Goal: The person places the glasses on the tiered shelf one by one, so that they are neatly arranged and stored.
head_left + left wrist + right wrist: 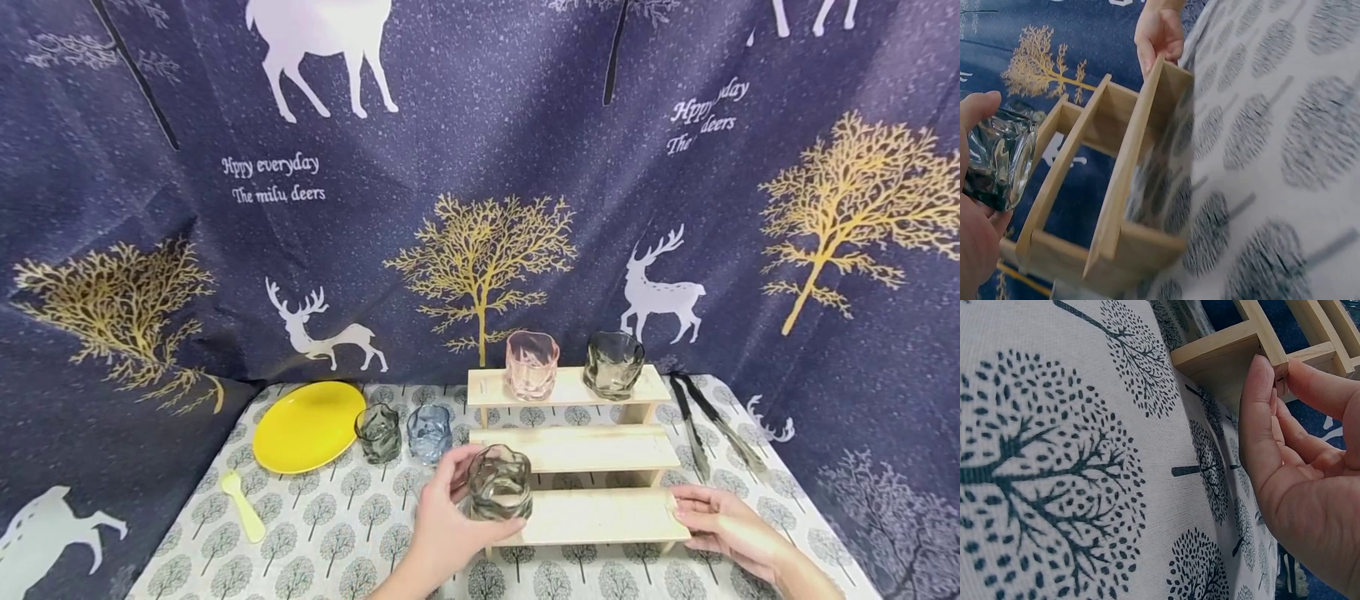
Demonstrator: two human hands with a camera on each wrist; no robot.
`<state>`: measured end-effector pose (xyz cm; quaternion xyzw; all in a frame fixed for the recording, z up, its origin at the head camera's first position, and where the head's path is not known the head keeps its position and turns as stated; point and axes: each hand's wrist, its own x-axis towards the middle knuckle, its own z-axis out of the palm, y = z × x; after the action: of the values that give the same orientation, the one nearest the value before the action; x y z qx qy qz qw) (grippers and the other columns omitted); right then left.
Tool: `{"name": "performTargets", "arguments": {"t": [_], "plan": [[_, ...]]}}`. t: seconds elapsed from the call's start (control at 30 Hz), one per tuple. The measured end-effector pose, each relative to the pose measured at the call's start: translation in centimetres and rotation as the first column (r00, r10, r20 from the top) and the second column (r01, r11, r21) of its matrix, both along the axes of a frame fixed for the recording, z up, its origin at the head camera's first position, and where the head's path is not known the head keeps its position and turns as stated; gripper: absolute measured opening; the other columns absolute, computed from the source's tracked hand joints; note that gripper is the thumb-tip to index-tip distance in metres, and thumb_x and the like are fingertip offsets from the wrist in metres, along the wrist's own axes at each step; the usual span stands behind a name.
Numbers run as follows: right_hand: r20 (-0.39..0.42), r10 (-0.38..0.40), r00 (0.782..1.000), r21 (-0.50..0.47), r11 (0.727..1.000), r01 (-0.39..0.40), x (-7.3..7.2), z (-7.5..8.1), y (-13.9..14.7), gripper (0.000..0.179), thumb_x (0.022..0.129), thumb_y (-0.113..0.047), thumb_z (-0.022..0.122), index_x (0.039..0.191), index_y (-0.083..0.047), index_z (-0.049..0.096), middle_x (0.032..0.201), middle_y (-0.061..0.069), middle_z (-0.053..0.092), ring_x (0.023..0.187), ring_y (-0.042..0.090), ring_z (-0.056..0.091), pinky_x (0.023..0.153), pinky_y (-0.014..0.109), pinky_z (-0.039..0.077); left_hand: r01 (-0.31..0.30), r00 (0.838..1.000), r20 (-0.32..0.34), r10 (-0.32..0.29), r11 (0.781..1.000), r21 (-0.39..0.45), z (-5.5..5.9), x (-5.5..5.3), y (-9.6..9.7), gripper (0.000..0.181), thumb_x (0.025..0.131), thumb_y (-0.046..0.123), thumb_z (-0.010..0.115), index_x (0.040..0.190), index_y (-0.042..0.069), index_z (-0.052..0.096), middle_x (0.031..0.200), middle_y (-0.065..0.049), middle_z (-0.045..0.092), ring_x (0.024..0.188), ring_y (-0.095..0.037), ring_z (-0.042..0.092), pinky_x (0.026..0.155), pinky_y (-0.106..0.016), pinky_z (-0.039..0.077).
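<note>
A smoky grey glass tumbler with a wavy rim is gripped by my left hand, fingers and thumb round its side. In the head view it overlaps the left end of the lowest tier of a three-tier wooden shelf stand. The left wrist view has the tumbler beside the stand's tiers. At the stand's other end, my right hand pinches the right end of the lowest board; the right wrist view shows thumb and fingertips at that corner. A pink glass and another grey glass stand on the top tier.
Left of the stand are a blue glass, a dark grey glass, a yellow plate and a pale yellow fork. Black-handled tongs lie to the right. A deer-print cloth hangs behind the table.
</note>
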<state>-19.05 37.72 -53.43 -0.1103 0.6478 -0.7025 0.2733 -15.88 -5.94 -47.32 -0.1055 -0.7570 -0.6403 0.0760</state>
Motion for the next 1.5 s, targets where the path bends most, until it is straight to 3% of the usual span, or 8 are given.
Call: {"name": "performTargets", "arguments": {"t": [0.2, 0.3, 0.5, 0.67, 0.87, 1.23, 1.5], "plan": [[0.005, -0.007, 1.000, 0.005, 1.000, 0.007, 0.0, 0.2, -0.1, 0.037, 0.108, -0.006, 0.051, 0.143, 0.007, 0.049, 0.123, 0.009, 0.068, 0.108, 0.023, 0.069, 0.089, 0.037, 0.060, 0.059, 0.998, -0.023, -0.058, 0.994, 0.088, 0.7, -1.8, 3.0, 0.092, 0.056, 0.019, 0.103, 0.136, 0.025, 0.057, 0.131, 0.007, 0.066, 0.122, -0.018, 0.063, 0.103, -0.031, 0.051], [0.011, -0.011, 1.000, 0.006, 1.000, 0.011, 0.0, 0.2, -0.1, 0.037, 0.108, -0.006, 0.051, 0.144, 0.007, 0.049, 0.122, 0.008, 0.068, 0.108, 0.023, 0.070, 0.089, 0.037, 0.060, 0.058, 0.998, -0.020, -0.057, 0.995, 0.078, 1.0, -2.5, 4.7, 0.093, 0.057, 0.019, 0.103, 0.137, 0.024, 0.057, 0.130, 0.009, 0.066, 0.120, -0.017, 0.064, 0.102, -0.031, 0.052], [0.006, -0.004, 1.000, -0.012, 1.000, 0.004, 0.1, 0.0, -0.1, 0.035, 0.108, -0.005, 0.050, 0.142, 0.003, 0.053, 0.123, 0.008, 0.068, 0.108, 0.023, 0.069, 0.091, 0.038, 0.060, 0.066, 0.998, 0.007, -0.066, 0.997, 0.044, 1.4, -3.8, 8.1, 0.091, 0.058, 0.023, 0.104, 0.135, 0.034, 0.056, 0.126, 0.013, 0.066, 0.115, -0.013, 0.065, 0.100, -0.030, 0.053], [0.011, -0.013, 1.000, 0.002, 1.000, 0.013, 0.0, -0.1, -0.1, 0.040, 0.109, -0.006, 0.050, 0.145, 0.010, 0.046, 0.124, 0.008, 0.068, 0.109, 0.024, 0.069, 0.091, 0.039, 0.059, 0.093, 0.996, -0.019, -0.092, 0.995, 0.041, 1.5, -4.8, 10.6, 0.089, 0.059, 0.023, 0.103, 0.133, 0.039, 0.057, 0.123, 0.016, 0.065, 0.115, -0.008, 0.064, 0.102, -0.030, 0.051], [0.018, -0.018, 1.000, 0.010, 1.000, 0.018, 0.0, 0.0, -0.2, 0.043, 0.109, -0.007, 0.051, 0.146, 0.012, 0.043, 0.124, 0.007, 0.068, 0.110, 0.024, 0.069, 0.091, 0.039, 0.059, 0.095, 0.995, -0.010, -0.095, 0.995, 0.006, 1.4, -5.6, 13.1, 0.088, 0.062, 0.029, 0.103, 0.136, 0.035, 0.056, 0.120, 0.017, 0.065, 0.112, -0.005, 0.062, 0.101, -0.031, 0.051], [0.000, -0.011, 1.000, -0.003, 1.000, 0.011, 0.1, -0.1, -0.2, 0.042, 0.109, -0.007, 0.051, 0.145, 0.012, 0.044, 0.125, 0.007, 0.068, 0.110, 0.023, 0.069, 0.092, 0.039, 0.059, 0.000, 0.999, 0.039, 0.004, 0.997, -0.081, 1.1, -6.5, 15.5, 0.091, 0.060, 0.034, 0.103, 0.137, 0.037, 0.056, 0.119, 0.018, 0.065, 0.110, -0.005, 0.061, 0.099, -0.034, 0.050], [0.003, 0.000, 1.000, -0.029, 1.000, 0.000, 0.2, -0.1, -0.1, 0.038, 0.109, -0.004, 0.049, 0.144, 0.008, 0.048, 0.125, 0.007, 0.068, 0.110, 0.023, 0.069, 0.093, 0.040, 0.059, 0.002, 1.000, 0.010, -0.001, 0.989, -0.149, 1.0, -6.8, 15.9, 0.092, 0.061, 0.038, 0.102, 0.139, 0.038, 0.054, 0.122, 0.018, 0.066, 0.111, -0.006, 0.061, 0.101, -0.037, 0.049]]}}
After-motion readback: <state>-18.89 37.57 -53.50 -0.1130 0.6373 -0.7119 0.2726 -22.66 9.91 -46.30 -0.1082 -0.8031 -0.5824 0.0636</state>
